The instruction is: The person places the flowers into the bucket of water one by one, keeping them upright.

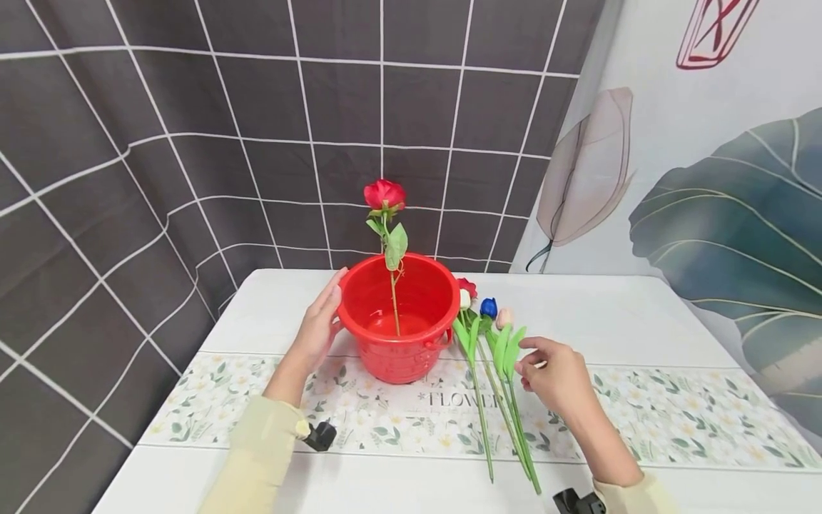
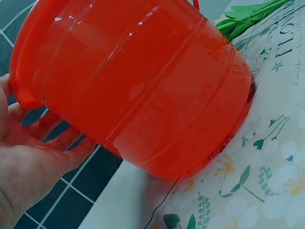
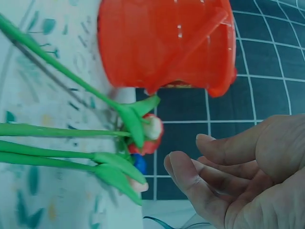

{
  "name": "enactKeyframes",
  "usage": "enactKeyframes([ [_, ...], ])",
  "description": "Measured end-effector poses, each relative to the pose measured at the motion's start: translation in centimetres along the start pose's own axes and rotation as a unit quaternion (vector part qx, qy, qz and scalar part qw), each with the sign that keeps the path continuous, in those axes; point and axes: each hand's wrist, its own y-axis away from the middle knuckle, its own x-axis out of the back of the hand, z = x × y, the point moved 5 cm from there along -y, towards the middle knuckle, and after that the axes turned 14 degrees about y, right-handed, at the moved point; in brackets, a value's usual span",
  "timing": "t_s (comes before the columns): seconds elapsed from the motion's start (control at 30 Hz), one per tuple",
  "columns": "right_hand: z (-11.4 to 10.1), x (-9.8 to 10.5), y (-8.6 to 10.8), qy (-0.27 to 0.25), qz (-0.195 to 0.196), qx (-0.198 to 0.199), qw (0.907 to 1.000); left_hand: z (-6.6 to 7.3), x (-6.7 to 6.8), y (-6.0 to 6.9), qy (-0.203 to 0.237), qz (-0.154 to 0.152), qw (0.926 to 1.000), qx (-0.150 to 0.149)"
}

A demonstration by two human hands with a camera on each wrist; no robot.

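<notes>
A red plastic bucket (image 1: 398, 357) stands upright on the table. One red artificial rose (image 1: 385, 194) is in it, its stem leaning inside and its bloom above the rim. My left hand (image 1: 316, 325) rests against the bucket's left side, fingers fairly straight near the rim. Right of the bucket lie several artificial flowers: a red rose (image 1: 468, 287), a white tulip (image 1: 465, 299), a blue flower (image 1: 489, 308) and a pale pink tulip (image 1: 504, 318). Just right of their green leaves hovers my right hand (image 1: 557, 375), thumb and forefinger apart, holding nothing.
Across the white table (image 1: 359, 482) runs a floral printed runner (image 1: 218, 400) with lettering. A dark grid-patterned curtain (image 1: 257, 100) hangs behind and to the left. A leaf-printed cloth (image 1: 693, 150) hangs at the right.
</notes>
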Motion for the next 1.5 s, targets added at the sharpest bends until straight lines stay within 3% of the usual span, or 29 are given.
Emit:
enactKeyframes([
  [0.5, -0.2, -4.2, 2.0, -0.016, -0.056, -0.004, 0.9983, 0.3, 0.0, -0.1, 0.001, -0.001, 1.0, -0.006],
  [1.03, -0.9, -7.5, 4.0, 0.052, -0.106, -0.012, 0.993, 0.4, -0.1, 0.0, -0.002, -0.004, 1.0, -0.002],
  [1.33, -1.8, -8.8, 4.7, 0.117, -0.079, 0.01, 0.9899, 0.1, 0.0, 0.2, -0.007, 0.002, 1.0, 0.003],
  [1.5, -2.0, -8.5, 4.6, 0.107, -0.069, 0.014, 0.9917, 0.1, 0.0, 0.1, -0.016, 0.003, 0.9999, 0.001],
])
